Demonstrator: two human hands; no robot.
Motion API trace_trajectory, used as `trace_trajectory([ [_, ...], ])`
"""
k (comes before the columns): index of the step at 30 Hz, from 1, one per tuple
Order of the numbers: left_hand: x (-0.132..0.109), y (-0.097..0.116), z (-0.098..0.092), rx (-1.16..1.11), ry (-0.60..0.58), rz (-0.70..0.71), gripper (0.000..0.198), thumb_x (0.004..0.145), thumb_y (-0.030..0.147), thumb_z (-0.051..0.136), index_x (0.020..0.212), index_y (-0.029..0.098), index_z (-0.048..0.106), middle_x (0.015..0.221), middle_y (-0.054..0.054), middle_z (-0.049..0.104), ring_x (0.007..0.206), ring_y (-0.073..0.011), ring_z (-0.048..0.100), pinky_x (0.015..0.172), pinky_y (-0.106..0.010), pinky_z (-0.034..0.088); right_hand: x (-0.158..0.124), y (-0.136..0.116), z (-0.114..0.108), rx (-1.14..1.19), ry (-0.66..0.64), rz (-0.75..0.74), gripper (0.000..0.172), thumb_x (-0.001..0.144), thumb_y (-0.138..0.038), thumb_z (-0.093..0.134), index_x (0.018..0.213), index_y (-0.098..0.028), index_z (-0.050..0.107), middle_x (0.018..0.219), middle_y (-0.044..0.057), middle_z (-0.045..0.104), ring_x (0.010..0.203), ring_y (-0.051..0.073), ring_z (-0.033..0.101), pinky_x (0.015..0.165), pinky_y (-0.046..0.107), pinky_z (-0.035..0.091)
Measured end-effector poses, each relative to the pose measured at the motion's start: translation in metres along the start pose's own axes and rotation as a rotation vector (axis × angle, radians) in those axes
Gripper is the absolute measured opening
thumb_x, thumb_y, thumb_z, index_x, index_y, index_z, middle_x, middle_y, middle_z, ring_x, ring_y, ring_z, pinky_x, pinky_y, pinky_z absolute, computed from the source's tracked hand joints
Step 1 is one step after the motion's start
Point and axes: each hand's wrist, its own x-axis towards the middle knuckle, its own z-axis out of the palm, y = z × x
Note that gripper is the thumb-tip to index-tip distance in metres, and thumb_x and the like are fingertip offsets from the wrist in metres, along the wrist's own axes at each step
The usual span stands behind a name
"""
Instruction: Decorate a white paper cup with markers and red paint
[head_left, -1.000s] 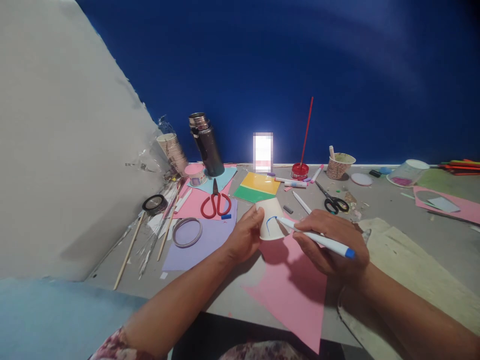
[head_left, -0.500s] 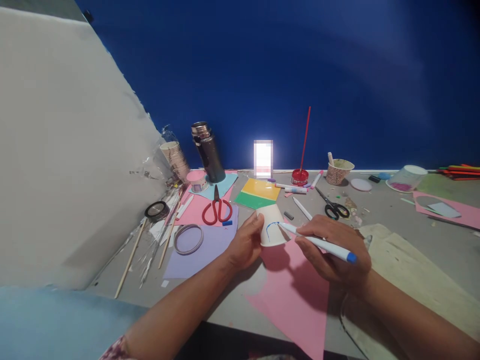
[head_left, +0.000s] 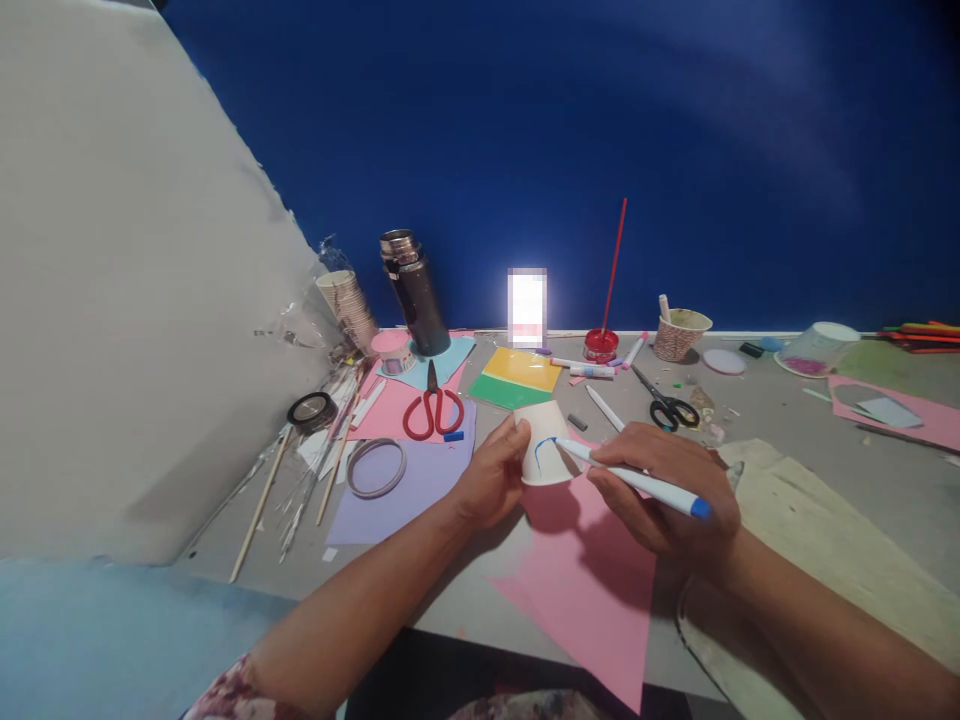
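An upside-down white paper cup is gripped at its left side by my left hand, the thumb on its face. A curved blue line runs over the cup's near side. My right hand is closed round a white marker with a blue end, its tip touching the cup by the line. Below the cup lies a pink paper sheet. Left of my hands are red-handled scissors and a small blue marker cap on purple paper.
A dark flask and stacked paper cups stand at the back left. Black scissors, several markers and a patterned cup are on the right. Tape rolls and sticks lie left; beige cloth is at right.
The view has tilted slightly, so everything sits a little higher. The marker tip has shifted slightly left on the cup. Both grips are unchanged.
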Motion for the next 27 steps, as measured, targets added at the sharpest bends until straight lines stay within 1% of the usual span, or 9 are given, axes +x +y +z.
trace_trajectory([
  [6,-0.0009,0.0014,0.0001,-0.001,-0.003,0.0,0.037,0.085,0.046,0.084,0.105,0.016,0.072,0.08,-0.004,0.073,0.071,-0.0195,0.068,0.069,-0.03,0.051,0.0014,-0.0021,-0.0019,0.021,0.022,0.015,0.012,0.092,-0.01,0.067,0.097,-0.021,0.068,0.072,0.002,0.074,0.059,0.016,0.068,0.056,0.029,0.052],
  [12,-0.0005,0.002,0.0023,0.021,-0.01,0.001,0.041,0.083,0.048,0.084,0.107,0.017,0.072,0.093,-0.008,0.077,0.088,-0.0254,0.072,0.078,-0.034,0.054,0.0014,-0.0021,-0.0007,0.011,0.037,0.002,0.01,0.093,-0.011,0.067,0.097,-0.02,0.068,0.071,0.003,0.074,0.058,0.016,0.065,0.055,0.028,0.051],
  [16,-0.0007,0.002,0.0025,0.017,-0.006,0.007,0.04,0.082,0.047,0.085,0.105,0.017,0.073,0.087,-0.006,0.075,0.083,-0.0225,0.071,0.074,-0.031,0.053,-0.0012,-0.0003,0.0006,0.008,0.038,-0.005,0.01,0.093,-0.011,0.067,0.098,-0.02,0.066,0.072,0.003,0.074,0.059,0.016,0.065,0.056,0.028,0.05],
  [19,-0.0005,0.0018,0.0017,0.006,0.001,0.015,0.035,0.084,0.045,0.084,0.103,0.017,0.074,0.086,-0.005,0.075,0.081,-0.0206,0.07,0.077,-0.031,0.054,-0.001,-0.0007,-0.0009,-0.002,0.022,0.013,0.01,0.094,-0.012,0.066,0.097,-0.021,0.066,0.07,0.002,0.073,0.058,0.016,0.064,0.056,0.029,0.051],
  [22,-0.0003,0.0015,0.0006,0.004,0.005,0.015,0.036,0.084,0.045,0.084,0.105,0.017,0.074,0.09,-0.006,0.076,0.087,-0.0221,0.072,0.08,-0.032,0.055,0.0009,-0.0019,-0.0026,-0.015,0.0,0.025,0.01,0.095,-0.013,0.065,0.096,-0.022,0.066,0.069,0.001,0.072,0.057,0.015,0.064,0.054,0.029,0.05],
  [27,-0.0007,0.0018,0.0003,-0.003,-0.009,0.001,0.039,0.085,0.045,0.084,0.108,0.016,0.074,0.099,-0.009,0.078,0.093,-0.0245,0.073,0.083,-0.034,0.056,0.0012,-0.0015,-0.0015,-0.001,0.04,0.001,0.011,0.094,-0.011,0.066,0.097,-0.021,0.067,0.071,0.002,0.074,0.057,0.015,0.065,0.054,0.028,0.049],
])
